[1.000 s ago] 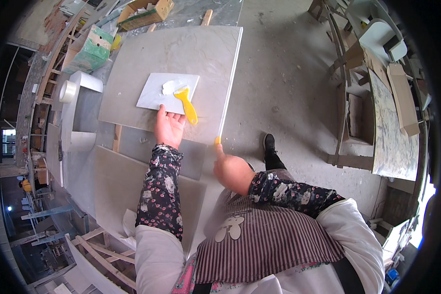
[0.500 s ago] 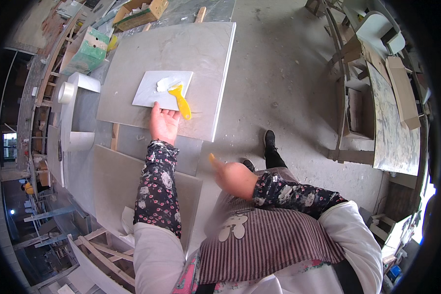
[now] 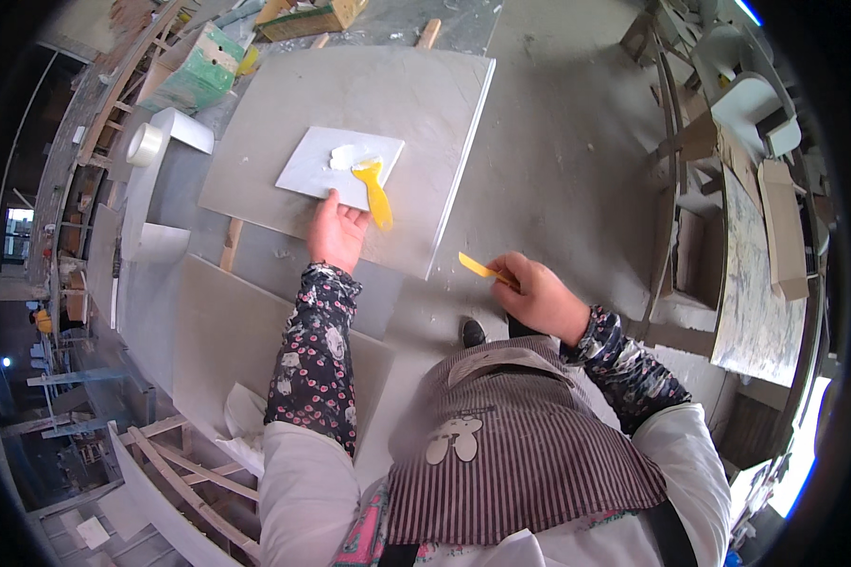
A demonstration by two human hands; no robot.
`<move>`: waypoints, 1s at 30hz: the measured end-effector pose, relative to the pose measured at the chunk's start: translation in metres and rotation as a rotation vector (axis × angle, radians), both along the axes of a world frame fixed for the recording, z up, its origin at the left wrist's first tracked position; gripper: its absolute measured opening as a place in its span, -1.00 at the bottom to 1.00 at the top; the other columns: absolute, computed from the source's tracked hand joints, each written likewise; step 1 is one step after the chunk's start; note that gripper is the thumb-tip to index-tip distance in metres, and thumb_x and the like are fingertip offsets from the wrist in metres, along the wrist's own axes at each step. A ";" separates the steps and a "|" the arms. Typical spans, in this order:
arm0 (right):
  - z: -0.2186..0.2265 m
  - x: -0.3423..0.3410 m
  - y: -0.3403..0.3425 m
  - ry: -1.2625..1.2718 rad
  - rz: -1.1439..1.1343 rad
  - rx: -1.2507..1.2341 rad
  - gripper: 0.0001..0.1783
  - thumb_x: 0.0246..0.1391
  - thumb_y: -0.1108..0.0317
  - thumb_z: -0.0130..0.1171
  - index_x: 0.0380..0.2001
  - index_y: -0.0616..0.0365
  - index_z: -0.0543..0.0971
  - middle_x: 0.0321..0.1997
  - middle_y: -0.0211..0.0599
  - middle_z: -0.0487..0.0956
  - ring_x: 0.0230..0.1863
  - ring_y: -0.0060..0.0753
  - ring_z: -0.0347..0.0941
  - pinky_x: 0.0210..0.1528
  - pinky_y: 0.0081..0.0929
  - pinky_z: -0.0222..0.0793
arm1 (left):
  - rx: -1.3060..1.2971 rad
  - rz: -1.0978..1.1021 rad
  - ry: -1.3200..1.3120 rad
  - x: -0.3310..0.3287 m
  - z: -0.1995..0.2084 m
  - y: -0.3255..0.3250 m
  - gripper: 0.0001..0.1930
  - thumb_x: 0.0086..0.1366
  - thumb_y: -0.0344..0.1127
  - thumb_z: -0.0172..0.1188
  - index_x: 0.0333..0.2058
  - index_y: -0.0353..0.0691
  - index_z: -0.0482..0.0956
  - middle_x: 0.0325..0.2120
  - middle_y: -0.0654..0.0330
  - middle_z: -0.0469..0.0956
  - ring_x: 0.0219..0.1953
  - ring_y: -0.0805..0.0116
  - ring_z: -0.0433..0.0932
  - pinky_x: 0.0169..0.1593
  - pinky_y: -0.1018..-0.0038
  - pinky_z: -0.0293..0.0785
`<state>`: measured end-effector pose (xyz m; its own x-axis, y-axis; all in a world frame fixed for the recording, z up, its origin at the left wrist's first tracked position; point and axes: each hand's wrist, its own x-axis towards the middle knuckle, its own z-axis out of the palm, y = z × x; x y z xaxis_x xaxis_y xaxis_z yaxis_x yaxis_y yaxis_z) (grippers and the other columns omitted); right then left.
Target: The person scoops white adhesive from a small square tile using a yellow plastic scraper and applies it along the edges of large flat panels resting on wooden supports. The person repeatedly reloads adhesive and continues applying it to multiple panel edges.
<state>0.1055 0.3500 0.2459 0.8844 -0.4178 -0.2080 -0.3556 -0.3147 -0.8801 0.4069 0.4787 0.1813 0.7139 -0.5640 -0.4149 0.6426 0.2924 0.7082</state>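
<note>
A small white board (image 3: 303, 170) lies over a large grey panel, with a dab of white paste (image 3: 347, 156) on top. Resting across its right side is a yellow plastic scraper (image 3: 378, 200), handle pointing toward me. My left hand (image 3: 338, 234), palm up, grips the near edge of the small board, thumb above and fingers partly hidden beneath. To the right, beyond the large panel's edge, my right hand (image 3: 542, 298) is closed on a second yellow scraper (image 3: 477, 267), thin and flat, its end pointing left. The rest of that tool is hidden in the fingers.
The large grey panel (image 3: 255, 123) rests on wooden strips (image 3: 231, 248). Another panel (image 3: 246, 326) lies nearer me. Left stand a white curved piece (image 3: 156, 241), a tape roll (image 3: 146, 145) and a green-white carton (image 3: 203, 71). A bench with cardboard (image 3: 780, 227) is at right.
My right hand has moved up and to the right, away from my apron, and its yellow scraper shows more plainly. My left hand keeps its hold on the board. The whole view has shifted slightly.
</note>
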 end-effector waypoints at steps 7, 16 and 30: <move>0.010 0.062 -0.009 -0.093 -0.125 0.027 -0.62 0.10 0.14 0.25 -0.39 0.33 0.56 -0.61 -0.15 0.52 -0.58 -0.36 0.45 -0.46 -0.39 0.38 | -0.038 0.083 0.011 -0.026 0.034 -0.004 -0.73 0.34 -0.45 0.05 0.01 -0.23 0.40 -0.02 0.12 0.47 -0.01 0.25 0.48 0.09 0.25 0.42; 0.017 0.094 0.019 -0.328 -0.146 -0.181 -0.51 0.04 0.26 0.26 0.03 0.06 0.37 -0.34 0.06 0.61 -0.32 0.17 0.56 -0.31 -0.11 0.50 | -0.086 0.047 -0.145 -0.094 0.083 -0.010 -0.60 0.34 -0.56 -0.01 0.12 -0.15 0.23 0.08 0.09 0.38 0.08 0.20 0.45 0.07 0.18 0.45; -0.052 -0.015 0.022 -0.166 -0.054 0.443 -0.50 0.36 0.31 -0.07 0.31 0.14 0.18 -0.25 -0.35 0.39 -0.26 -0.54 0.34 -0.11 -0.54 0.38 | -0.003 0.019 -0.013 0.020 0.019 -0.024 -0.70 0.37 -0.49 0.02 0.06 -0.29 0.35 0.03 0.08 0.44 0.12 0.14 0.43 0.24 0.11 0.34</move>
